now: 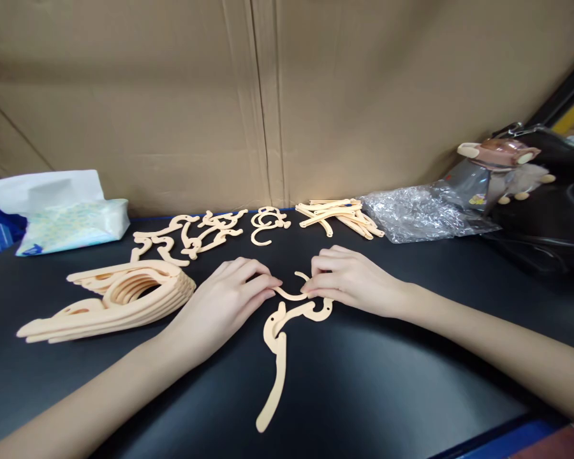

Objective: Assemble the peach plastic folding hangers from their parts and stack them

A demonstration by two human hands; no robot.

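Note:
My left hand (229,294) and my right hand (349,279) rest on the black table (387,382), fingertips pinched on the two ends of a small curved beige hook piece (291,294). Just below them lies a partly joined beige hanger part (282,344), its long arm pointing toward me. Both hands have fingers pressed together on the hook.
A stack of assembled beige hangers (119,296) lies at the left. Loose hook and arm pieces (196,236) and a pile of straight arms (337,217) sit farther back. A tissue pack (67,220), crumpled plastic bag (421,213), a toy (500,166) and a cardboard wall (268,95) border the table.

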